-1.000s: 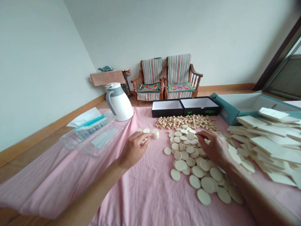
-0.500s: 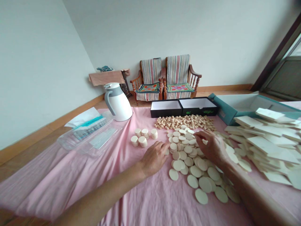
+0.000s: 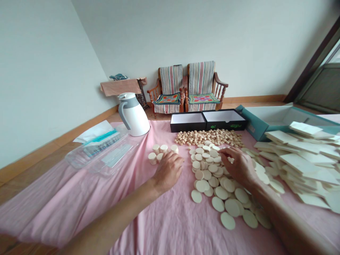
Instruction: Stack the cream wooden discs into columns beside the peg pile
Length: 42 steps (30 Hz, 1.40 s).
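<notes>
My left hand is beside several short stacks of pale round wooden discs, its fingers curled and partly covering the stack nearest it. What its fingertips hold, if anything, is hidden behind the hand. Over the back right of a spread pile of loose wooden discs is my right hand. Its thumb and fingers are drawn together near the discs; I cannot make out anything between them.
Small wooden beads lie behind the discs, before two black boxes. Rectangular wooden pieces are heaped at right near a teal box. A white jug and clear plastic packaging stand left on the pink cloth.
My left hand has moved left, from the edge of the loose discs to the stacks, and now covers part of them. My right hand stays almost where it was.
</notes>
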Motion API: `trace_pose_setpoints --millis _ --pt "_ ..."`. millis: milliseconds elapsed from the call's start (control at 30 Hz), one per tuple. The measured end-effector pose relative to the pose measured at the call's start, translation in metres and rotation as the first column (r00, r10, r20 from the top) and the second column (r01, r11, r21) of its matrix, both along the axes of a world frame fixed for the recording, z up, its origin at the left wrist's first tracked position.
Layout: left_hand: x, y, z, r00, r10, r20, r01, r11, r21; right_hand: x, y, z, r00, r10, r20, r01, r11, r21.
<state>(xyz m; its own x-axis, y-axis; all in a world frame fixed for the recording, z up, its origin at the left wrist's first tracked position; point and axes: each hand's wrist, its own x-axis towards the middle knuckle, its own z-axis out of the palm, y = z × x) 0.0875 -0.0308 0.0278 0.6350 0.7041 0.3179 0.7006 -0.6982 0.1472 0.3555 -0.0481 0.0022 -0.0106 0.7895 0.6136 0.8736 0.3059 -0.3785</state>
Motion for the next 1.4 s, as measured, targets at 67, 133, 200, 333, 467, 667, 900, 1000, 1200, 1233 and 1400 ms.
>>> trace_pose_setpoints --millis 67,133,200,333,467,667,900,1000,1200,1233,1400 --pt "0.007 0.001 -0.003 0.994 -0.089 0.062 0.094 0.991 -0.094 0.0 0.0 -0.001 1.0 0.005 -0.002 -0.005 1.0 -0.005" --pt "0.017 0.001 -0.007 0.984 -0.139 0.108 0.153 0.978 -0.14 -0.001 0.0 -0.001 1.0 0.007 -0.003 -0.008 1.0 -0.012" --pt "0.027 0.002 -0.01 0.977 -0.174 0.122 0.191 0.971 -0.143 -0.001 0.0 -0.001 1.0 0.01 -0.002 -0.01 1.0 -0.019" --pt "0.041 0.005 -0.016 0.973 -0.203 0.107 0.216 0.968 -0.128 -0.002 0.0 0.0 1.0 0.003 -0.01 -0.003 0.999 -0.033" --pt "0.042 0.006 -0.018 0.979 -0.16 0.124 0.176 0.976 -0.131 -0.002 -0.001 0.0 1.0 -0.001 -0.01 0.0 0.999 -0.043" --pt "0.022 0.007 -0.006 0.994 -0.053 0.091 0.056 0.998 -0.035 -0.002 -0.001 -0.001 1.0 0.003 -0.007 -0.003 0.999 -0.048" --pt "-0.005 0.005 0.006 0.984 0.161 -0.076 -0.154 0.983 0.098 -0.002 0.0 -0.003 1.0 0.007 0.014 -0.007 0.999 -0.039" --pt "-0.008 0.003 0.005 0.98 0.178 -0.083 -0.169 0.979 0.113 -0.002 0.0 -0.004 1.0 0.006 0.014 -0.005 0.999 -0.044" --pt "0.004 0.004 -0.003 0.995 -0.081 0.056 0.085 0.995 -0.058 -0.003 0.0 -0.003 1.0 0.011 0.023 -0.01 0.999 -0.039" --pt "0.008 0.003 -0.004 0.988 -0.13 0.081 0.137 0.986 -0.096 -0.003 0.0 -0.003 1.0 0.013 0.022 -0.012 0.999 -0.036" --pt "0.029 0.001 -0.012 0.971 -0.205 0.122 0.222 0.963 -0.155 -0.004 -0.001 -0.002 1.0 0.02 0.017 -0.019 0.999 -0.037"
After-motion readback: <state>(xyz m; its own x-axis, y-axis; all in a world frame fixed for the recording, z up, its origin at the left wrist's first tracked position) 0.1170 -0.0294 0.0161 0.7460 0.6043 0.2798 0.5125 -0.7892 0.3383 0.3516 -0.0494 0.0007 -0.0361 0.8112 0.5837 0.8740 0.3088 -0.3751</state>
